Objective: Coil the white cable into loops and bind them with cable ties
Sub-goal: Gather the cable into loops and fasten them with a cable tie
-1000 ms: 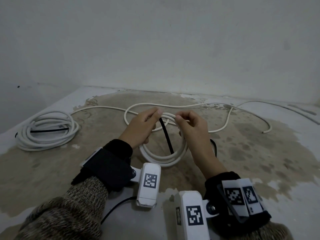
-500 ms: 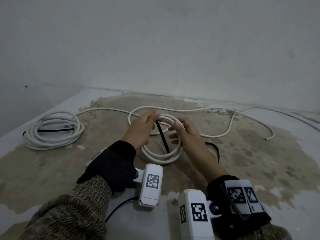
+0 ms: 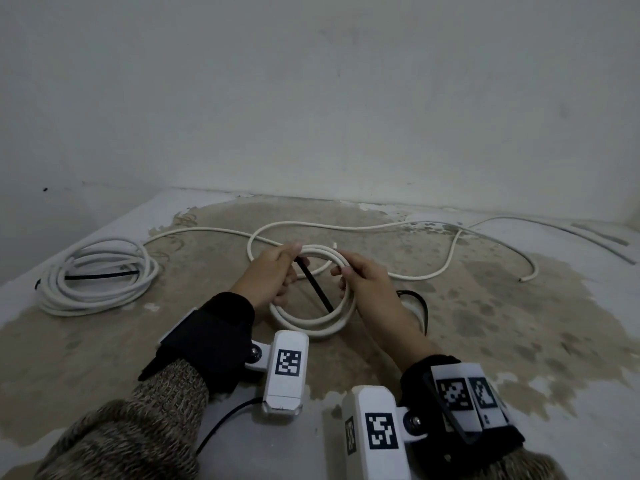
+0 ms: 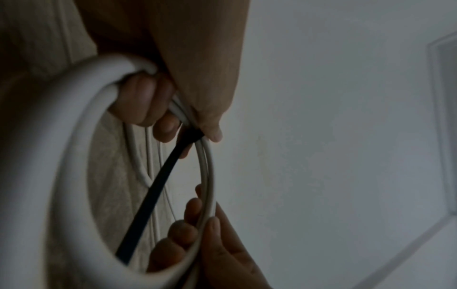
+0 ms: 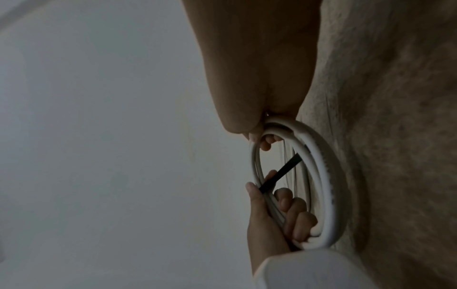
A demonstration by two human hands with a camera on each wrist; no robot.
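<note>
A small coil of white cable [image 3: 311, 322] is held off the floor between both hands. My left hand [image 3: 291, 268] grips its upper left, fingers curled through the loop. The left thumb pins a black cable tie [image 3: 315, 289] against the strands. The tie slants down across the coil's opening. My right hand [image 3: 346, 277] holds the coil's right side between thumb and curled fingers. In the left wrist view the black cable tie [image 4: 158, 181] leaves from under the thumb. The right wrist view shows the coil [image 5: 329, 176] edge-on, with the left hand [image 5: 272, 211] below.
A second coiled white bundle [image 3: 100, 275] with a black tie lies on the floor at the left. Loose white cable [image 3: 346, 226] snakes across the stained floor to a free end [image 3: 526, 278] at the right. A thin black wire [image 3: 417, 299] lies by my right wrist. A wall rises close behind.
My right hand has left the top of the coil beside the tie, opened briefly, and now grips the coil's right side. The left hand keeps its hold.
</note>
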